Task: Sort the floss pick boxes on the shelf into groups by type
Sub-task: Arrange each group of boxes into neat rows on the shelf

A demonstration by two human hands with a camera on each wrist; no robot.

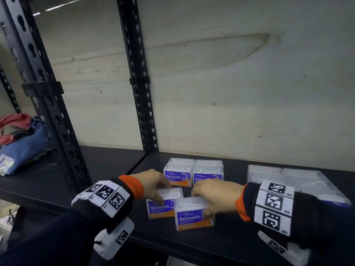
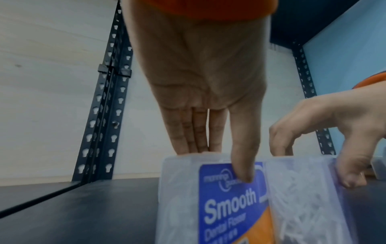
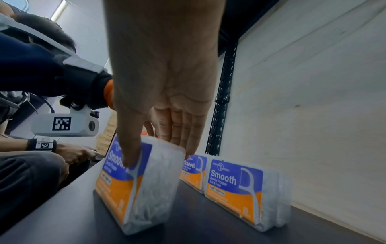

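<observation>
Four clear floss pick boxes with blue and orange "Smooth" labels stand on the black shelf [image 1: 240, 239]. My left hand [image 1: 163, 193] pinches the front left box [image 1: 162, 209] from above, thumb on the label and fingers behind, as the left wrist view shows on the same box [image 2: 221, 208]. Beside it my right hand [image 1: 200, 202] pinches the front right box [image 1: 193, 217] the same way; in the right wrist view this box [image 3: 133, 189] touches the shelf. Two more Smooth boxes [image 1: 177, 174] [image 1: 208, 174] stand side by side behind them.
A group of clear, flatter boxes [image 1: 292, 179] lies at the right of the shelf. A black upright [image 1: 138, 93] and a wooden back panel [image 1: 230, 93] bound the bay. Folded clothes [image 1: 21, 143] sit on the neighbouring shelf. Another person's hand [image 3: 73, 152] shows beyond the shelf edge.
</observation>
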